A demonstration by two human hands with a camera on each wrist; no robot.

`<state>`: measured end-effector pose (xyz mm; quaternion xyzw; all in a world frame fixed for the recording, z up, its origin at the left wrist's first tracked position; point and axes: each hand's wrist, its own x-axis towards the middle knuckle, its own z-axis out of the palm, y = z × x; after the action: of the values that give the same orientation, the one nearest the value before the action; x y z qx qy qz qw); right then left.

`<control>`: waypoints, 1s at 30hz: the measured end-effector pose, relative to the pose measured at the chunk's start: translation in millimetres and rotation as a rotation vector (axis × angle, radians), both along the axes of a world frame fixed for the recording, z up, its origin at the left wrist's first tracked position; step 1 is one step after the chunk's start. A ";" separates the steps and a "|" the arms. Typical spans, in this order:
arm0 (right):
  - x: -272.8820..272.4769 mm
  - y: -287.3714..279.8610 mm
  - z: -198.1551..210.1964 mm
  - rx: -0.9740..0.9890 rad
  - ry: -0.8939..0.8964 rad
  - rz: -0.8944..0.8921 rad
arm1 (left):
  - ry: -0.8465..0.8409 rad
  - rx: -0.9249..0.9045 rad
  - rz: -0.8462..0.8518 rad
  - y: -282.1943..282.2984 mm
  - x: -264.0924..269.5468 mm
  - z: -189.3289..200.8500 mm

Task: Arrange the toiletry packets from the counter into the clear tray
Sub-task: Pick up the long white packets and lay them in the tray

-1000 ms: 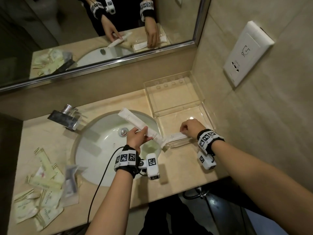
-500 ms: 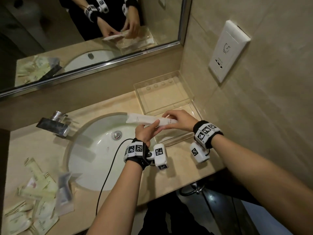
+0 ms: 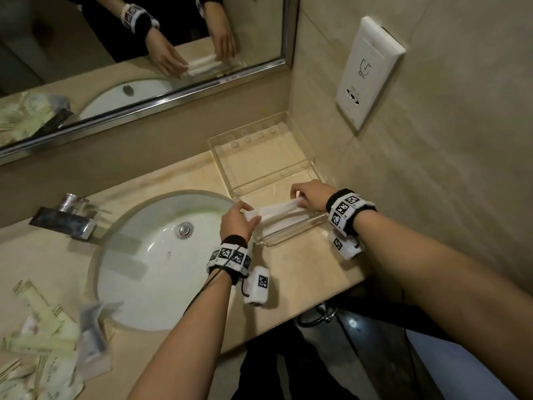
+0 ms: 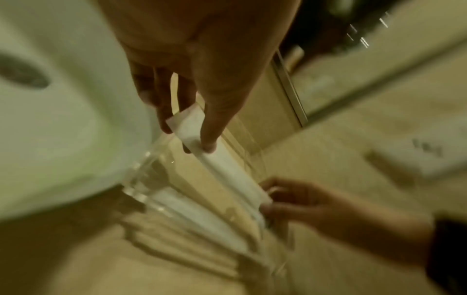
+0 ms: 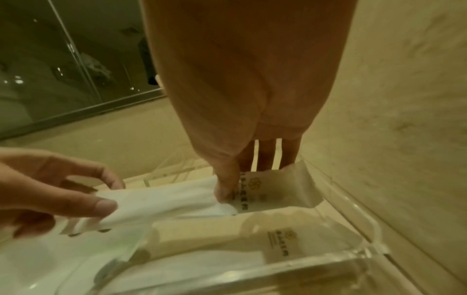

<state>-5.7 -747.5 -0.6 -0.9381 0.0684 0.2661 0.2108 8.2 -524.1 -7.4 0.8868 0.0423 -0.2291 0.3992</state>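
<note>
**A:** What are the hands doing?

**B:** Both hold one long white packet (image 3: 277,212) over the near compartment of the clear tray (image 3: 291,237). The left hand (image 3: 237,221) pinches its left end between thumb and fingers. The right hand (image 3: 310,195) pinches its right end, thumb on top, fingers beneath.

**A:** Where is the tray?

**B:** On the beige desk (image 3: 305,281), in the corner by the tiled wall, just right of the white sink (image 3: 150,269). It has two compartments; the hands are at the nearer one.

**A:** Is anything inside it?

**B:** Yes. The right wrist view shows a second packet (image 5: 227,235) with printed lettering lying flat in that near compartment, below the held one. Whether the held packet touches it, I cannot tell.

**A:** What else is nearby?

**B:** A heap of pale green and white packets (image 3: 43,359) lies at the far left of the desk, well apart from the tray. A chrome tap (image 3: 65,219) stands behind the sink, a mirror (image 3: 138,53) hangs above it, and a white socket plate (image 3: 366,73) is on the right wall.
</note>
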 end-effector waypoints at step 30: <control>-15.2 -11.2 -26.6 0.004 -0.038 -0.090 | -0.084 0.292 -0.326 -11.5 -5.4 -25.1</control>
<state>-20.9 -758.7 -27.3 -0.9384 0.1060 0.2389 0.2259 2.8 -535.6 -32.4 0.9390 -0.0858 -0.2449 0.2259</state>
